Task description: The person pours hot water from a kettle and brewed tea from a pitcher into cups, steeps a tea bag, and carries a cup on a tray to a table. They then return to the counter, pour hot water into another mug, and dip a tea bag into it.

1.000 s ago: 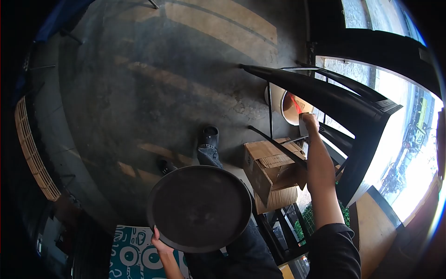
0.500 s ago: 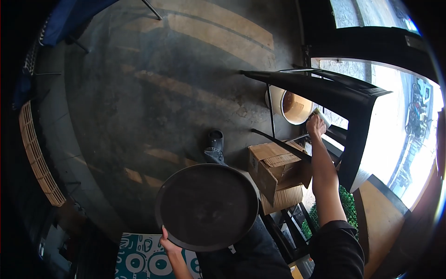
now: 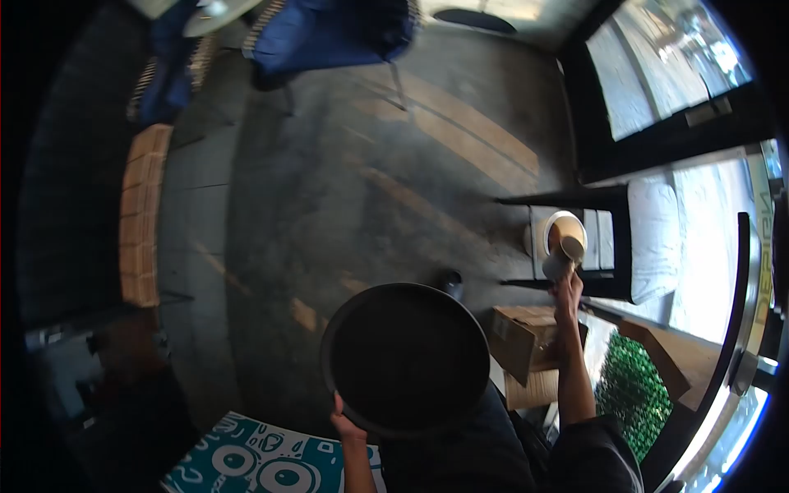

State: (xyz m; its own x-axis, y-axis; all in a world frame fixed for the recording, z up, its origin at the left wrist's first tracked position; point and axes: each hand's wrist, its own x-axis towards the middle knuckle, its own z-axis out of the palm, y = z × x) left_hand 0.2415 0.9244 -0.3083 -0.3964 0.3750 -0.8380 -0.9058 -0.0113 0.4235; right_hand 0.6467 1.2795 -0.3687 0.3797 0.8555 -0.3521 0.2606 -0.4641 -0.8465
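My left hand (image 3: 348, 425) grips the lower left rim of a round black tray (image 3: 407, 361), its thumb on the upper side. The tray's upper face is bare. My right hand (image 3: 567, 289) is stretched out and closed on a pale cup (image 3: 556, 264). The cup is tilted, its mouth turned toward a white bucket (image 3: 532, 234) with a brownish inside, and it overlaps the bucket's opening in view. Whether anything runs out of the cup, I cannot tell.
Beside my right forearm are an open cardboard box (image 3: 514, 345) and green artificial foliage (image 3: 633, 394). A black-framed chair or stand (image 3: 604, 289) surrounds the bucket. A teal-and-white patterned surface (image 3: 246, 460) lies lower left. Blue chairs (image 3: 329, 37) stand across the floor.
My view has swung toward the right. My right hand has brought the cup from beside the bucket to its mouth and tilted it. The tray stays in my left hand.
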